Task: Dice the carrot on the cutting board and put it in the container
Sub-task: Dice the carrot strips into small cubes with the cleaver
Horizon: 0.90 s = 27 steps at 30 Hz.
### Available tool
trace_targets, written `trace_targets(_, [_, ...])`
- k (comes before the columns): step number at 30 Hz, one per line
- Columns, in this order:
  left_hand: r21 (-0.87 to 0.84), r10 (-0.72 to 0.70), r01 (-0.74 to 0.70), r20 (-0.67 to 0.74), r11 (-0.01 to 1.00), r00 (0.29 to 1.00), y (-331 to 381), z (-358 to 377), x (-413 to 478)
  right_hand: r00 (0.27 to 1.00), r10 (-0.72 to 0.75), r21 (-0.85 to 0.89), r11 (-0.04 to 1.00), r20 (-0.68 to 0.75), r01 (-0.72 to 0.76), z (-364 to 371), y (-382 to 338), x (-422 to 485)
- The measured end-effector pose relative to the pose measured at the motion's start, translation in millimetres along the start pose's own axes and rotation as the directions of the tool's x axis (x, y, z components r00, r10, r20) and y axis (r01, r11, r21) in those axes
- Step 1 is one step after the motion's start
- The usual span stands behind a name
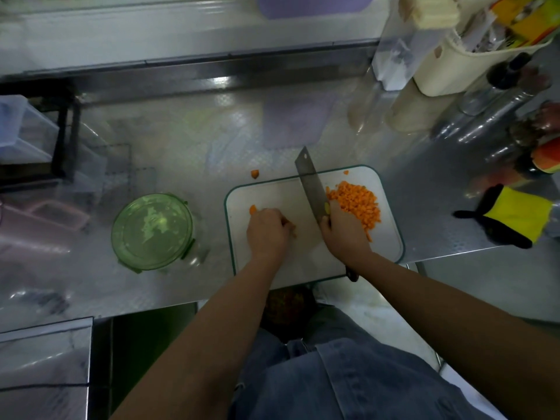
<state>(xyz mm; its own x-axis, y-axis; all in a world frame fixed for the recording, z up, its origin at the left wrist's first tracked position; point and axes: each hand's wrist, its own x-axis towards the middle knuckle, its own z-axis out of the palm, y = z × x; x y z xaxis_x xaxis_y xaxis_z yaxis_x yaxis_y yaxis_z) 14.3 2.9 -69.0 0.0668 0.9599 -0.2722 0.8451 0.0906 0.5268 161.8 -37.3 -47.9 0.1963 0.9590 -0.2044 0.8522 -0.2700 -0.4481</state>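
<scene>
Reaching forward over the near edge of the worktop point(181, 147), both your forearms slope inward and meet over the cutting board point(391, 228). Your left hand point(268, 230) lies knuckles up, fingers curled down onto a remnant of carrot point(289, 227). Only an orange sliver shows at the fingertips, so which way its long axis runs cannot be told. Your right hand point(342, 231), just beside it, is wrapped tightly around the handle of the knife point(310, 189), and the dark butt of the handle pokes out toward you under the wrist. The blade's long axis runs away from you and leans slightly left, its tip reaching past the board's far rim.

Touching the right side of your right hand, a heap of diced carrot point(357, 204) covers the board's far right part. A single chunk point(253, 209) sits on the board just beyond your left hand, and a stray piece point(255, 174) lies farther out, off the board on the worktop. Well left of your left hand stands the container point(153, 230), its green lid on. Far to the right of your right hand lies a yellow and black glove point(515, 219).
</scene>
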Motion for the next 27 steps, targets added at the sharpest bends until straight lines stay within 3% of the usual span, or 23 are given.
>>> trace_targets(6, [-0.048, 0.084, -0.084, -0.002, 0.995, 0.996, -4.7, -7.4, -12.5, 0.999, -0.001, 0.150, 0.989, -0.036, 0.006, 5.9, -19.4, -15.9])
trace_targets(11, [-0.030, 0.056, -0.057, -0.049, 0.998, 0.997, -15.3, -14.6, -24.7, 0.998, -0.026, 0.200, 0.980, 0.054, 0.014, 25.7, -34.7, -31.7])
trace_targets(14, [-0.010, 0.051, -0.052, -0.064, 0.999, 0.997, -21.4, -19.4, -31.9, 0.997, -0.002, 0.177, 0.984, 0.075, -0.011, 32.2, -31.5, -36.8])
trace_targets(21, [0.078, 0.022, -0.015, -0.098, 0.997, 0.995, -30.1, -29.3, -31.1, 0.989, 0.134, 0.146, 0.981, -0.057, -0.125, 8.5, -1.2, -28.1])
trace_targets(27, [0.029, -0.013, 0.017, -0.131, 0.999, 0.991, -26.4, -33.0, -18.0, 0.993, 0.100, 0.025, 0.995, -0.058, -0.098, 4.3, -8.3, -20.7])
